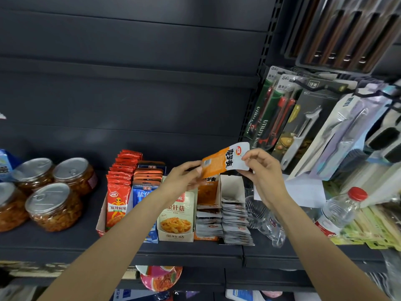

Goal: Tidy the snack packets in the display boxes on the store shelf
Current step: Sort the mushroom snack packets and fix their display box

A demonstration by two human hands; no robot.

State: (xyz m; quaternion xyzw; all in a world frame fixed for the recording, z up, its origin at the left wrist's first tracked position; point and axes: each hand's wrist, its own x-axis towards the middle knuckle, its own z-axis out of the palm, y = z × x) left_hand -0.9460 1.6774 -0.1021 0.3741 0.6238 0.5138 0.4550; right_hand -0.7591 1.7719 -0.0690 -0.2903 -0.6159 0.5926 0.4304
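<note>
Reaching in over the shelf (195, 255), both hands grasp one orange snack packet (225, 159): the left hand (184, 177) pinches its lower end, the right hand (260, 168) its white top, probably to square it before slotting it away. Just below, display boxes (176, 234) hold upright rows; the white packets (235, 220) lie slumped. Behind hang kitchen tools (303, 127).

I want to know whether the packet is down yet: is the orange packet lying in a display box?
No, both the left hand and right hand hold the orange packet up above the display boxes.
</note>
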